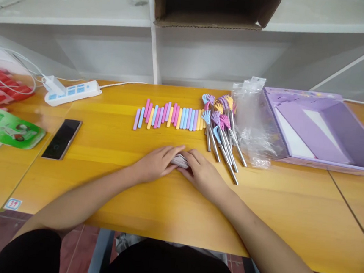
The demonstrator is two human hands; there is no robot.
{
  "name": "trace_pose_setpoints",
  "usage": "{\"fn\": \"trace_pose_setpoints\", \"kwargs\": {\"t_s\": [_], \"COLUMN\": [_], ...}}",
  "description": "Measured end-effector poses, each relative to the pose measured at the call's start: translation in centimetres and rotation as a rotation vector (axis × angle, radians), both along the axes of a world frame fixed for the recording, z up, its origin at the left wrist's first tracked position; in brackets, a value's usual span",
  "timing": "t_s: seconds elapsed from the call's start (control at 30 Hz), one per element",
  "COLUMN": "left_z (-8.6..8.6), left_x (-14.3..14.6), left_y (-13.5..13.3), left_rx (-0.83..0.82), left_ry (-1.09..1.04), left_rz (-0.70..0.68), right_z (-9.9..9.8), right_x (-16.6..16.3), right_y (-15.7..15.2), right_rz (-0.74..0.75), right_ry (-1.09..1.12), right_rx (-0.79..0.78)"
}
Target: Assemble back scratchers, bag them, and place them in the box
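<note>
Both hands meet at the middle of the table, closed around a small stack of thin whitish cards or slips (180,161). My left hand (154,164) grips its left side and my right hand (203,171) its right side, so the fingers hide much of it. Beyond them lies an uneven row of short pink, blue, purple and yellow sticks (180,117). Right of that row is a pile of back scratchers (225,134) with metal rods and coloured hand-shaped heads, close to my right hand.
Clear plastic bags (252,130) lie beside a purple open box (323,160) on the right. To the left are a phone (62,139), a power strip (74,93), a green package (9,127) and red packaging (4,89). A cardboard box (211,23) sits on the shelf above.
</note>
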State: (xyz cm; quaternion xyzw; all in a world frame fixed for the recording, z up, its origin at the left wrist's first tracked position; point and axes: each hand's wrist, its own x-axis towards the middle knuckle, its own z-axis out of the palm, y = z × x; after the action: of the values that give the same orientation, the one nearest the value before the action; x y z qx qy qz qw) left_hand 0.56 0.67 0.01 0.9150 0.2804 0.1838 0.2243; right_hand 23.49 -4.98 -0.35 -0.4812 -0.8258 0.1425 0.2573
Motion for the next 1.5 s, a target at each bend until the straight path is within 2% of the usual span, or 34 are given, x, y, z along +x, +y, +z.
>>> {"fn": "trace_pose_setpoints", "kwargs": {"t_s": [0.13, 0.27, 0.47, 0.73, 0.83, 1.0, 1.13, 1.23, 1.37, 1.43, 1.5], "left_z": [-0.1, -0.2, -0.7, 0.4, 0.5, 0.5, 0.1, 0.0, 0.2, 0.2, 0.0], "left_x": [0.0, -0.2, -0.3, 0.1, 0.1, 0.0, -0.2, -0.4, -0.3, -0.1, 0.4], "left_y": [0.0, 0.0, 0.1, -0.3, -0.3, -0.2, 0.2, 0.4, 0.6, 0.4, -0.1], "left_rx": [0.052, 0.003, -0.077, 0.062, 0.091, 0.149, 0.072, 0.000, -0.073, -0.095, -0.120], "left_ry": [0.024, 0.003, -0.062, 0.121, 0.150, 0.195, 0.067, 0.025, 0.043, 0.035, 0.008], "left_rz": [-0.044, -0.026, 0.006, 0.071, 0.081, 0.089, 0.103, 0.075, 0.068, 0.074, 0.095], "right_z": [0.2, 0.2, -0.1, 0.2, 0.8, 1.2, 1.0, 1.0, 0.6, 0.1, -0.4], "right_x": [-0.1, 0.2, 0.0, -0.7, -0.7, -0.7, -0.6, -0.4, -0.9, -1.6, -2.6], "right_y": [0.0, 0.0, 0.1, -0.4, -0.6, -0.7, -0.7, -0.7, -0.8, -1.0, -1.2], "right_rz": [0.015, -0.023, 0.043, -0.033, -0.054, -0.062, -0.031, -0.023, -0.138, -0.206, -0.187], "right_ry": [-0.076, -0.106, 0.091, 0.160, 0.106, -0.088, -0.243, -0.165, -0.048, -0.004, 0.043], "right_rx": [0.062, 0.028, -0.055, -0.061, -0.008, 0.179, 0.253, 0.269, 0.201, 0.091, -0.024]}}
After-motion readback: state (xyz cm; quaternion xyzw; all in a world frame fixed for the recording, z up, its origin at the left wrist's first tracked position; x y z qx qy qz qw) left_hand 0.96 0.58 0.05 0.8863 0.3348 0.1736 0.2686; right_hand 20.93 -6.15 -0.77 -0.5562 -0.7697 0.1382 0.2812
